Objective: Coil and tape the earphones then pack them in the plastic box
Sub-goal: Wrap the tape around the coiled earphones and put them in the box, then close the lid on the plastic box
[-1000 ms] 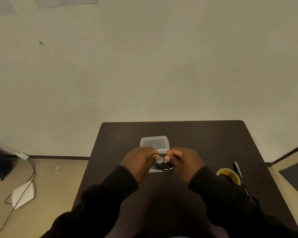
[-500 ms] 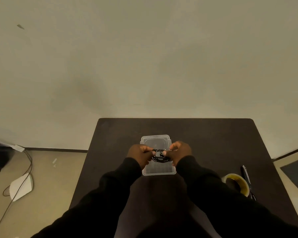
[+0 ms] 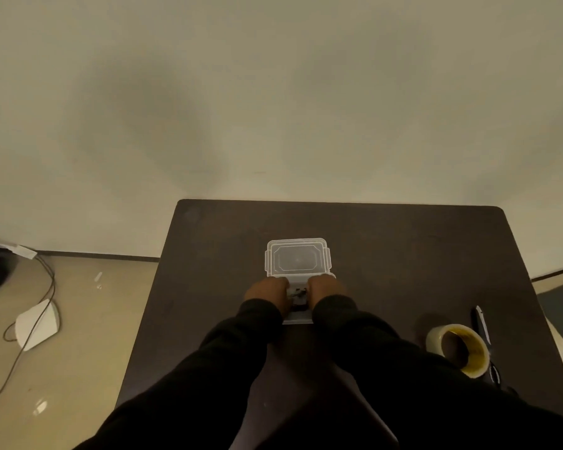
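The clear plastic box (image 3: 298, 316) sits open in the middle of the dark table (image 3: 403, 254), its lid (image 3: 298, 258) hinged back on the far side. My left hand (image 3: 267, 292) and my right hand (image 3: 325, 289) are side by side over the box, fingers curled down. Between them a small part of the black coiled earphones (image 3: 299, 295) shows, low in the box. Both hands pinch or press the coil; most of it is hidden by my fingers and sleeves.
A roll of clear tape (image 3: 458, 349) stands at the table's right, near side, with a black pen (image 3: 481, 323) just beyond it. On the floor at the left lie a white device (image 3: 38, 324) and a dark cable (image 3: 43, 306).
My hands have moved forward and down with the coil, from above the box into it. The view has tilted so the lid now shows fully.
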